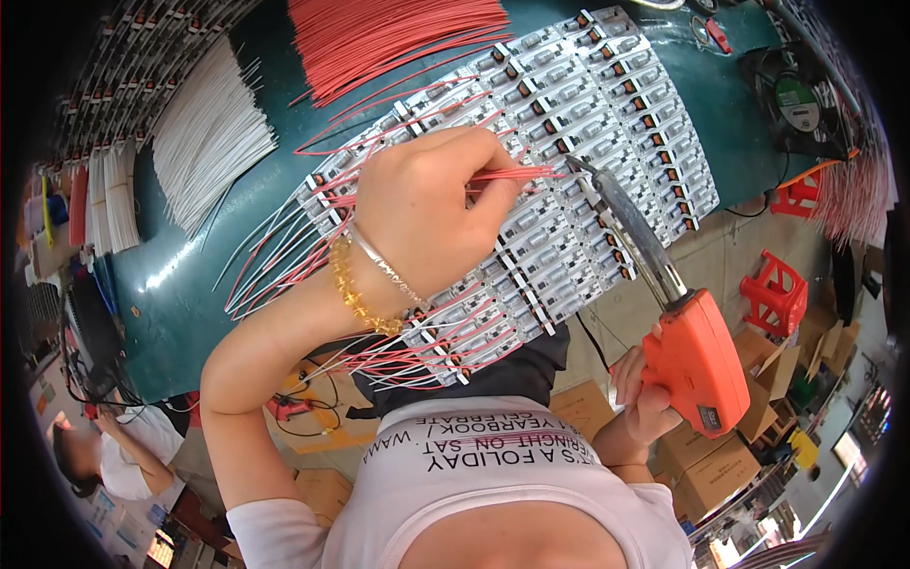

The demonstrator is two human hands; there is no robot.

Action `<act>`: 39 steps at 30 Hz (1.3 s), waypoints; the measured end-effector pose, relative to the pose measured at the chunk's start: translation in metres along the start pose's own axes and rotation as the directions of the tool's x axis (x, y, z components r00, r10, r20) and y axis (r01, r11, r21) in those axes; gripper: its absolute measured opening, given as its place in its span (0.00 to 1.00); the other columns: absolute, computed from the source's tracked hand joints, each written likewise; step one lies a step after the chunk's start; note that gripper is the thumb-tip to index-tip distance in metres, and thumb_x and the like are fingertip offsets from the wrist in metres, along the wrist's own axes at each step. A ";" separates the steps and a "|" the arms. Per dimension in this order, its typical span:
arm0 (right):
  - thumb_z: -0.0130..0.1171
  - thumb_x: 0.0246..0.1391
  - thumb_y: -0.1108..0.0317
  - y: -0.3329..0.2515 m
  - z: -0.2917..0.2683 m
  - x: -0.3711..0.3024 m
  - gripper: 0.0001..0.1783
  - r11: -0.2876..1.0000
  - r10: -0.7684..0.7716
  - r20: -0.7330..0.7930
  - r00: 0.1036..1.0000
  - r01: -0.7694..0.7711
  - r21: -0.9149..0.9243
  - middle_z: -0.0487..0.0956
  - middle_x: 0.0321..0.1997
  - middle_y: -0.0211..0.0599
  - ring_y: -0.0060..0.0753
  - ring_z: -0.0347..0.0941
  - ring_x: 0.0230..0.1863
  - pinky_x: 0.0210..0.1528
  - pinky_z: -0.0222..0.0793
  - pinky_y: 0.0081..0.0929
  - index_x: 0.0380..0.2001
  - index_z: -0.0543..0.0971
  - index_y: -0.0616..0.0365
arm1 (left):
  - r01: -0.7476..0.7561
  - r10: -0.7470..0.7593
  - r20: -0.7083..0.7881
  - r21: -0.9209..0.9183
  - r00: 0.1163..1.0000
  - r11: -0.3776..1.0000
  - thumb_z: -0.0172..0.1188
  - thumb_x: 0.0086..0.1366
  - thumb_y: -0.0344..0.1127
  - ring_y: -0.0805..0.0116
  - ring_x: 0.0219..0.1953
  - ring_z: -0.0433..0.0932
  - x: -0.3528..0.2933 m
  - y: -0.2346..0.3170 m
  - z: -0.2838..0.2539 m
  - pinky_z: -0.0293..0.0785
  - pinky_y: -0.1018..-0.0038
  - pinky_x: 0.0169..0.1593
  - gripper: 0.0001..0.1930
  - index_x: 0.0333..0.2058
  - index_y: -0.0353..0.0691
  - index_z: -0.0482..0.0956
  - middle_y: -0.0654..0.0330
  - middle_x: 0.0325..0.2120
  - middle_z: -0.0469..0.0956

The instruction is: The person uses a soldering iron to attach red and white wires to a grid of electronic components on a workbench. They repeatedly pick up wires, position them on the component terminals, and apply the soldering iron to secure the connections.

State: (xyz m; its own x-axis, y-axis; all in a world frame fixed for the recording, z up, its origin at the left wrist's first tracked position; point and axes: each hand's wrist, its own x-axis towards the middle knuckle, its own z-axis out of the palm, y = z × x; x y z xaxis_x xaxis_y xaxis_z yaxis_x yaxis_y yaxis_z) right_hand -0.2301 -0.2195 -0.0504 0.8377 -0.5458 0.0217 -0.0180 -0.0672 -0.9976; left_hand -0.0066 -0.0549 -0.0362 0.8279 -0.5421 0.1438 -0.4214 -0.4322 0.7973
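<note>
My left hand is closed over the boards, pinching a small bundle of red wires whose ends point right. Below it lies a panel of small circuit boards in rows, with grey and black-orange parts. Red and white wires trail off the panel's left side. My right hand grips the handle of an orange soldering gun. The gun's long metal nose reaches up and left, its tip close to the wire ends. Whether the tip touches a board or wire I cannot tell.
A pile of red wires and a stack of white wires lie on the green table. A black fan stands at the far right. Red stools and cardboard boxes are on the floor. Another person sits at left.
</note>
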 end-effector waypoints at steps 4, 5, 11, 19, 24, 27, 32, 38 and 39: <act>0.58 0.51 0.42 -0.004 -0.001 -0.001 0.39 0.999 0.046 0.063 0.997 -0.045 -0.011 0.62 0.10 0.22 0.16 0.57 0.09 0.14 0.55 0.17 0.49 0.65 0.71 | -0.002 0.001 0.020 0.038 1.000 0.999 0.63 0.53 0.28 0.73 0.19 0.75 0.000 0.000 0.002 0.70 0.79 0.24 0.04 0.24 0.33 0.78 0.57 0.20 0.77; 0.58 0.51 0.42 -0.003 -0.001 0.000 0.39 0.999 0.045 0.060 0.997 -0.044 -0.021 0.62 0.10 0.22 0.17 0.58 0.09 0.14 0.55 0.17 0.49 0.66 0.70 | 0.002 -0.002 0.022 0.041 1.000 0.999 0.63 0.53 0.28 0.73 0.19 0.75 0.001 0.000 0.002 0.71 0.79 0.24 0.04 0.24 0.33 0.78 0.57 0.19 0.77; 0.58 0.51 0.43 0.007 -0.005 -0.005 0.38 0.997 0.026 0.049 0.998 -0.023 -0.075 0.62 0.11 0.23 0.18 0.58 0.09 0.16 0.57 0.18 0.47 0.66 0.70 | -0.009 0.007 0.029 0.058 1.000 0.998 0.63 0.52 0.27 0.72 0.18 0.76 0.002 0.000 0.002 0.72 0.79 0.24 0.04 0.23 0.33 0.77 0.58 0.19 0.77; 0.58 0.53 0.45 0.004 -0.003 -0.005 0.40 0.997 -0.031 0.039 0.999 0.034 -0.069 0.63 0.12 0.24 0.17 0.57 0.08 0.14 0.56 0.17 0.49 0.64 0.75 | -0.064 0.063 0.015 0.080 0.998 0.995 0.64 0.51 0.27 0.70 0.17 0.75 0.003 -0.002 0.004 0.71 0.78 0.23 0.06 0.21 0.34 0.76 0.58 0.18 0.76; 0.58 0.53 0.46 -0.001 0.003 0.002 0.41 0.999 -0.025 0.070 0.997 0.027 -0.023 0.63 0.11 0.23 0.16 0.57 0.08 0.13 0.55 0.17 0.52 0.62 0.77 | -0.068 0.068 0.005 0.075 0.998 0.995 0.65 0.51 0.27 0.70 0.17 0.74 0.002 -0.001 0.003 0.70 0.78 0.23 0.06 0.21 0.34 0.76 0.58 0.18 0.75; 0.58 0.53 0.46 0.002 0.001 0.001 0.40 0.999 -0.036 0.077 0.996 0.037 -0.005 0.63 0.11 0.22 0.16 0.57 0.08 0.13 0.56 0.16 0.52 0.63 0.76 | -0.057 0.057 0.008 0.073 0.998 0.996 0.65 0.51 0.27 0.71 0.19 0.75 0.001 -0.002 0.004 0.70 0.78 0.23 0.05 0.22 0.34 0.77 0.58 0.19 0.75; 0.58 0.53 0.45 -0.002 0.000 0.000 0.40 0.999 0.000 0.057 0.998 -0.003 0.040 0.63 0.11 0.23 0.16 0.56 0.08 0.14 0.56 0.16 0.52 0.64 0.74 | -0.142 0.137 -0.092 -0.052 0.986 0.988 0.65 0.50 0.25 0.72 0.23 0.75 0.000 -0.003 0.003 0.71 0.78 0.24 0.04 0.26 0.35 0.79 0.59 0.29 0.75; 0.57 0.52 0.43 -0.012 0.000 0.000 0.41 0.998 0.034 0.042 0.999 -0.036 0.057 0.63 0.10 0.22 0.16 0.56 0.08 0.14 0.57 0.17 0.51 0.64 0.73 | -0.207 0.192 0.121 0.130 0.974 0.970 0.63 0.51 0.23 0.71 0.25 0.75 -0.005 0.000 -0.004 0.72 0.77 0.26 0.03 0.26 0.36 0.79 0.59 0.32 0.74; 0.57 0.52 0.43 -0.012 -0.001 0.000 0.41 0.998 0.034 0.046 0.998 -0.036 0.056 0.63 0.10 0.22 0.16 0.56 0.08 0.15 0.57 0.17 0.51 0.64 0.73 | -0.215 0.196 0.128 0.157 0.972 0.964 0.63 0.51 0.23 0.71 0.25 0.75 -0.006 0.000 -0.003 0.72 0.77 0.26 0.03 0.26 0.35 0.78 0.59 0.31 0.74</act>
State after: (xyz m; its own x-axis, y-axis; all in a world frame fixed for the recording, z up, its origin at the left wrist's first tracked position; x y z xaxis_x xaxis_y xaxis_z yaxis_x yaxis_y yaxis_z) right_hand -0.2308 -0.2192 -0.0388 0.8606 -0.5091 -0.0152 -0.0179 -0.0004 -0.9998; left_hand -0.0101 -0.0496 -0.0357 0.6751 -0.7038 0.2212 -0.6421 -0.4129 0.6459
